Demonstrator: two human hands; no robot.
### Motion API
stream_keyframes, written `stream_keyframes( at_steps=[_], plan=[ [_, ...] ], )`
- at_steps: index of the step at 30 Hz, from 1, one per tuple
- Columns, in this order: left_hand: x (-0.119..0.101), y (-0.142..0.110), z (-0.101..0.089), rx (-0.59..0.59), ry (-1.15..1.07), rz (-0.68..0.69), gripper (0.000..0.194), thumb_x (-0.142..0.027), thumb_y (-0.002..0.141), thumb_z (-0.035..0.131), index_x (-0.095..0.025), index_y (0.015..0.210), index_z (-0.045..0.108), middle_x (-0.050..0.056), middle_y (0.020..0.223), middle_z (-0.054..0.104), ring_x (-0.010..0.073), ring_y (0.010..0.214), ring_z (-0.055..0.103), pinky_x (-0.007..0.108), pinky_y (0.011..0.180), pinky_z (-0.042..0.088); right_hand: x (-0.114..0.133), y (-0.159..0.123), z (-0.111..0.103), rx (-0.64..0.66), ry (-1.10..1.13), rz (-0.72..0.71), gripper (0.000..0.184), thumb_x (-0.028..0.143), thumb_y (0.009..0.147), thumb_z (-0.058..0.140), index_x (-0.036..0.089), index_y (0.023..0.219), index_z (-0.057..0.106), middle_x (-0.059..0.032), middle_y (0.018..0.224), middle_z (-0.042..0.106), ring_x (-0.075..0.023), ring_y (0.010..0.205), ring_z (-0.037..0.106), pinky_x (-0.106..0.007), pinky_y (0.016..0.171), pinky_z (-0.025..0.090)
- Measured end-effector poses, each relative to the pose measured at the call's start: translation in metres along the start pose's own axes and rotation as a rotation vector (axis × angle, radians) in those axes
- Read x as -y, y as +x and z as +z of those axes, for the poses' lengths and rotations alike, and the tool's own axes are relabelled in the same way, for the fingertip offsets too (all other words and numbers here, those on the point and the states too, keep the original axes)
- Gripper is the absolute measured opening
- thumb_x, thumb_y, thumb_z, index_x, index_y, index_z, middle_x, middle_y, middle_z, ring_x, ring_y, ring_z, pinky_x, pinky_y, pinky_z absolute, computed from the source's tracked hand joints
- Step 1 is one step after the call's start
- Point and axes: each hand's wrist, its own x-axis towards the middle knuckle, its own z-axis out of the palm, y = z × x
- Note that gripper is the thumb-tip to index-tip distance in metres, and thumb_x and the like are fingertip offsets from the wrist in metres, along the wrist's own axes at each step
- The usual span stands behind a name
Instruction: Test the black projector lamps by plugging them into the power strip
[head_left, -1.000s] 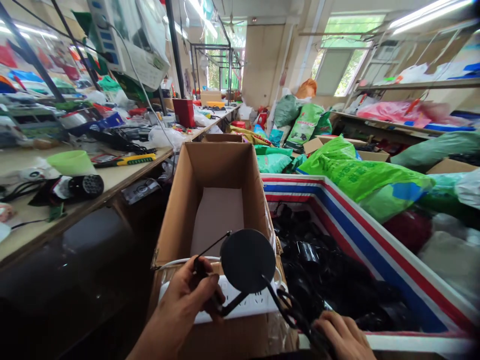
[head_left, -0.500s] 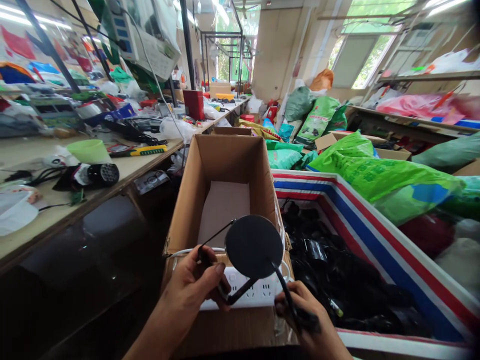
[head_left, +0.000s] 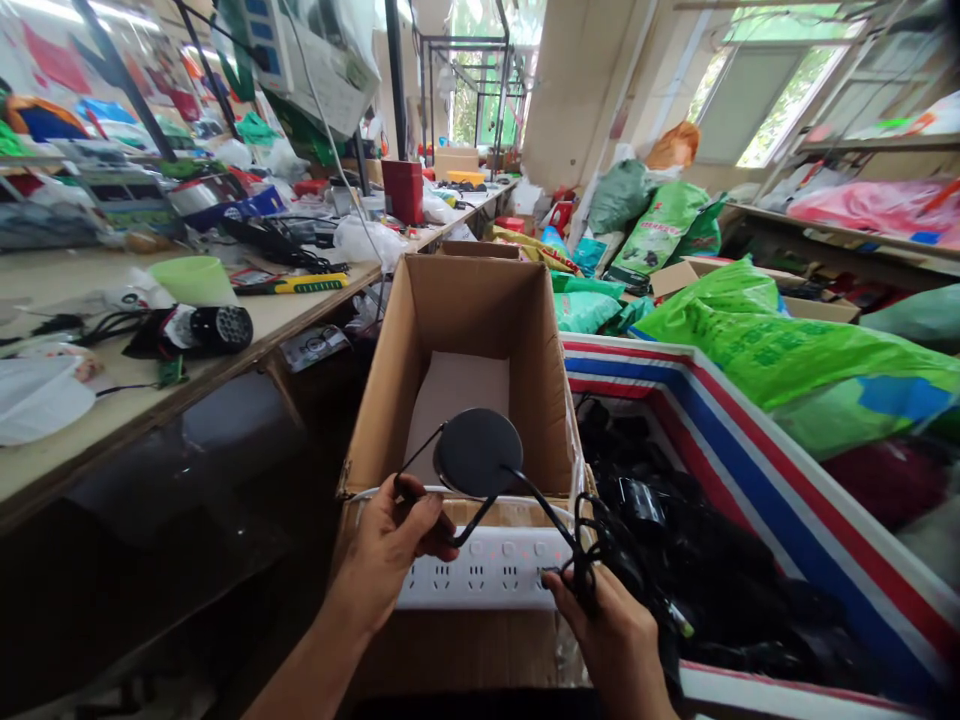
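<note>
while the disc hovers, a carton gapes beyond.

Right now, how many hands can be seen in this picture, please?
2. The left hand holds a bent black rod beside the black disc; the right hand holds black cable near the right end of the white power strip. I see no others.

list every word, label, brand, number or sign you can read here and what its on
No text is clear enough to quote.
Upright green sack: printed lettering, too blurred.
Bright green bag: darker green print, too blurred.
Hanging white sheet: small print, too blurred.
Blue packet: white mark, too small.
Power strip: tiny red marks, too small.
</note>
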Motion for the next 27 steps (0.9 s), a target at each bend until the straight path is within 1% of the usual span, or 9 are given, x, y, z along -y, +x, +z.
stream_keyframes(
  at_steps=[4, 7, 9, 11, 15, 18, 20, 23, 27],
  plan=[
    [0.007, 0.007, -0.002, -0.036, -0.047, 0.005, 0.043, -0.035, 0.067, 0.076, -0.019, 0.085, 0.040, -0.001, 0.060, 0.065, 0.0157, 0.056, 0.062, 0.027, 0.048, 0.054, 0.002, 0.000, 0.001, 0.062, -0.063, -0.039, 0.028, 0.035, 0.094, 0.045, 0.016, 0.076, 0.057, -0.0009, 0.061, 0.055, -0.0122, 0.050, 0.058, -0.022, 0.048, 0.042],
    [0.009, 0.010, -0.002, -0.045, -0.066, 0.002, 0.044, -0.034, 0.066, 0.076, -0.019, 0.084, 0.040, -0.001, 0.061, 0.065, 0.0160, 0.056, 0.062, 0.027, 0.047, 0.054, 0.000, -0.001, 0.001, 0.048, -0.069, -0.050, 0.023, 0.033, 0.094, 0.047, 0.016, 0.081, 0.057, -0.0012, 0.063, 0.055, -0.0119, 0.052, 0.058, -0.021, 0.048, 0.042],
    [0.010, 0.012, -0.003, -0.042, -0.074, 0.004, 0.043, -0.034, 0.067, 0.076, -0.019, 0.085, 0.040, -0.001, 0.062, 0.065, 0.0166, 0.058, 0.063, 0.027, 0.048, 0.054, -0.001, -0.001, 0.000, 0.046, -0.048, -0.035, 0.021, 0.033, 0.094, 0.048, 0.017, 0.082, 0.056, -0.0009, 0.065, 0.055, -0.0109, 0.053, 0.059, -0.019, 0.049, 0.043],
    [0.012, 0.014, -0.004, -0.025, -0.079, 0.007, 0.041, -0.033, 0.068, 0.075, -0.019, 0.085, 0.040, 0.001, 0.063, 0.066, 0.0164, 0.058, 0.063, 0.027, 0.048, 0.054, -0.001, -0.001, 0.002, 0.055, -0.030, -0.005, 0.023, 0.034, 0.094, 0.047, 0.018, 0.080, 0.055, -0.0002, 0.064, 0.055, -0.0101, 0.052, 0.058, -0.019, 0.049, 0.043],
    [0.017, 0.017, -0.005, -0.007, -0.089, 0.010, 0.039, -0.031, 0.070, 0.074, -0.019, 0.086, 0.041, 0.001, 0.064, 0.067, 0.0157, 0.057, 0.063, 0.026, 0.048, 0.053, -0.004, -0.006, 0.015, 0.056, -0.061, -0.009, 0.024, 0.036, 0.093, 0.047, 0.019, 0.078, 0.055, -0.0010, 0.065, 0.055, -0.0123, 0.052, 0.057, -0.022, 0.048, 0.042],
    [0.019, 0.021, -0.004, -0.006, -0.090, 0.020, 0.038, -0.031, 0.069, 0.074, -0.019, 0.086, 0.042, 0.001, 0.065, 0.067, 0.0178, 0.062, 0.064, 0.026, 0.049, 0.054, -0.008, -0.018, 0.030, 0.033, -0.061, -0.029, 0.017, 0.031, 0.093, 0.046, 0.019, 0.084, 0.055, -0.0036, 0.073, 0.056, -0.0147, 0.056, 0.056, -0.025, 0.051, 0.042],
    [0.019, 0.025, -0.004, 0.002, -0.091, 0.032, 0.038, -0.032, 0.070, 0.075, -0.018, 0.086, 0.043, 0.001, 0.067, 0.067, 0.0189, 0.064, 0.065, 0.026, 0.051, 0.054, -0.010, -0.026, 0.037, 0.040, -0.050, -0.027, 0.015, 0.028, 0.094, 0.043, 0.018, 0.088, 0.054, -0.0060, 0.078, 0.057, -0.0165, 0.061, 0.057, -0.026, 0.054, 0.044],
    [0.018, 0.031, -0.003, 0.019, -0.099, 0.050, 0.039, -0.032, 0.068, 0.076, -0.018, 0.090, 0.047, 0.001, 0.071, 0.066, 0.0197, 0.067, 0.066, 0.026, 0.052, 0.054, -0.009, -0.031, 0.041, 0.061, -0.047, 0.010, 0.016, 0.026, 0.095, 0.040, 0.019, 0.089, 0.053, -0.0069, 0.081, 0.057, -0.0175, 0.064, 0.058, -0.028, 0.058, 0.046],
    [0.015, 0.037, -0.001, 0.028, -0.102, 0.068, 0.041, -0.035, 0.064, 0.079, -0.016, 0.089, 0.053, 0.001, 0.076, 0.065, 0.0192, 0.068, 0.067, 0.025, 0.053, 0.054, -0.004, -0.029, 0.041, 0.002, -0.076, 0.032, 0.020, 0.029, 0.096, 0.038, 0.021, 0.087, 0.053, -0.0055, 0.079, 0.057, -0.0163, 0.061, 0.059, -0.025, 0.056, 0.046]
  ],
)
